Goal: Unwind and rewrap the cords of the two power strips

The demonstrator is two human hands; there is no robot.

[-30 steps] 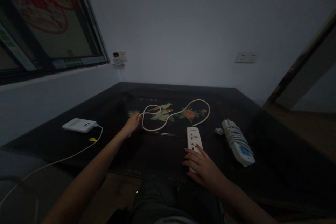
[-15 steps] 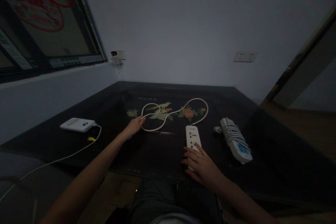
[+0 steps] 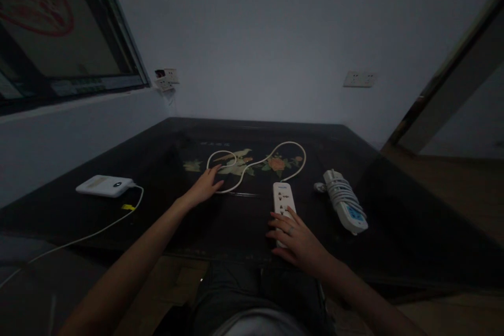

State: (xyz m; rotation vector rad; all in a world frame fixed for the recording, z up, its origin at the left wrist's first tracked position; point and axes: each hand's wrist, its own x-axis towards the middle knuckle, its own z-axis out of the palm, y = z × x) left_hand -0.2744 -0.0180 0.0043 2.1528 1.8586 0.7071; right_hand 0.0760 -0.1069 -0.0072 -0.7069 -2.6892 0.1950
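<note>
A white power strip lies on the dark table, its sockets facing up. My right hand rests across its near half with the fingers spread, covering the lower sockets. From its far end a white cord runs in a wide loop to the left and curls into a smaller loop. At that small loop is my left hand, its thumb and fingers apart, fingertips touching or just over the cord. The cord's plug does not show. Right of the strip lies a second power strip with blue sockets, its grey cord wound around it.
On the left a white power bank lies with a thin cable running off the table, near a yellow scrap. Wall sockets sit behind on the right, more sockets in the left corner. A window is at left.
My left hand has loosened from its pinch on the cord, thumb and fingers now apart. My right hand stays on the power strip. The view has shifted slightly.
</note>
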